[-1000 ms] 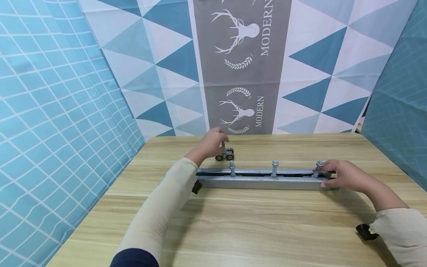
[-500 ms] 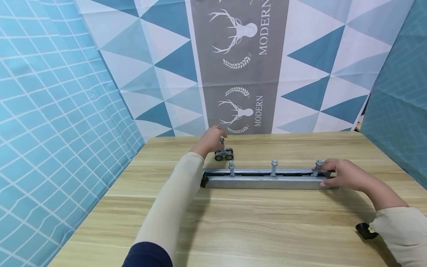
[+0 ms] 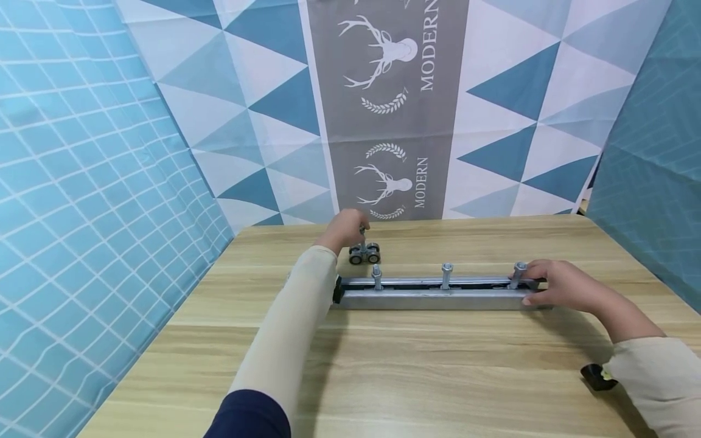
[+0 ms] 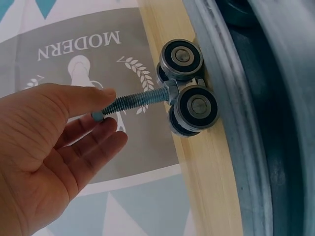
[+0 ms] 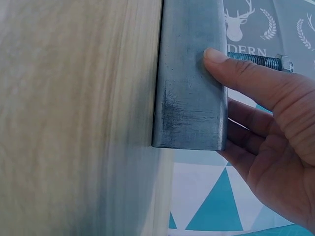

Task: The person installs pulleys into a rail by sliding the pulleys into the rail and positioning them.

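A roller trolley [image 3: 364, 253] stands on its wheels behind the rail, its threaded bolt [image 4: 138, 101] pointing up. My left hand [image 3: 346, 228] pinches the top of that bolt between thumb and fingers. In front lies a galvanized metal track rail [image 3: 432, 299], slot upward. Three upright bolts, a left one [image 3: 376, 277], a middle one [image 3: 446, 277] and a right one [image 3: 516, 277], rise from the slot; the right one leans slightly. My right hand [image 3: 564, 286] grips the rail's right end, thumb on the near side, fingers on the far side. What lies inside the slot is mostly hidden.
Everything rests on a wood-grain table [image 3: 427, 371]. A patterned cloth [image 3: 394, 121] hangs behind its far edge, with a blue grid cloth [image 3: 82, 182] to the left and a teal cloth [image 3: 652, 170] to the right. Black wrist devices show at both sleeves.
My left forearm has swung rightward and the left hand has shifted slightly on the bolt, so more of the trolley shows. Trolley, rail and right hand stay about where they were.
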Motion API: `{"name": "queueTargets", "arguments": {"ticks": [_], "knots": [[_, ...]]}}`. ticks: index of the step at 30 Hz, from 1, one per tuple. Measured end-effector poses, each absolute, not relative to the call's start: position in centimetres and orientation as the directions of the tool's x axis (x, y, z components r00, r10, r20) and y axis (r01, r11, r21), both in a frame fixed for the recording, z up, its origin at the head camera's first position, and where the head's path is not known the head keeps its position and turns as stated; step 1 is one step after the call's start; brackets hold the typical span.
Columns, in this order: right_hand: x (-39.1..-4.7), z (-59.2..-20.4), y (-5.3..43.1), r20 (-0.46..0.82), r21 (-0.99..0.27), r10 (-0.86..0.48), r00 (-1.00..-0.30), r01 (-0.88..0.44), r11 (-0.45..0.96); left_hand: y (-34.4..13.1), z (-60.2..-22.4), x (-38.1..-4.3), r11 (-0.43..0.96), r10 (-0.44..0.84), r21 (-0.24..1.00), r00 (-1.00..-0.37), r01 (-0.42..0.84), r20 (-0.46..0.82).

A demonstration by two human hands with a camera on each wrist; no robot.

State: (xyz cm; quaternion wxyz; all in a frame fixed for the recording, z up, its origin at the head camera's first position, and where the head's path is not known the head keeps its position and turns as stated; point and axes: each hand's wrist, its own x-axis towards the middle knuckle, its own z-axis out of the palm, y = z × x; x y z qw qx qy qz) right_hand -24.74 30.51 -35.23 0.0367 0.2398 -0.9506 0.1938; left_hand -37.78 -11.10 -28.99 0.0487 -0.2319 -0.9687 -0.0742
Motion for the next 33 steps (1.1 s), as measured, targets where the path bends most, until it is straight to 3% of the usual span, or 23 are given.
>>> {"name": "queueTargets", "arguments": {"ticks": [9,19,33], "knots": [[-24.8,-34.9,30.2,0.156,-0.347,-0.436,-0.886,-0.463,0.816,-11.5,-28.8,-37.8,0.882,0.444,0.098,-0.883,0.461,0.152],[-25.0,-35.1,30.3,0.154,-0.355,-0.433,-0.888,-0.458,0.815,-13.0,-29.8,-37.7,0.869,0.407,0.239,-0.901,0.433,0.154],[-24.8,-35.3,30.4,0.153,-0.373,-0.426,-0.892,-0.451,0.811,-14.1,-29.1,-36.5,0.838,0.453,0.249,-0.874,0.485,0.178]]}}
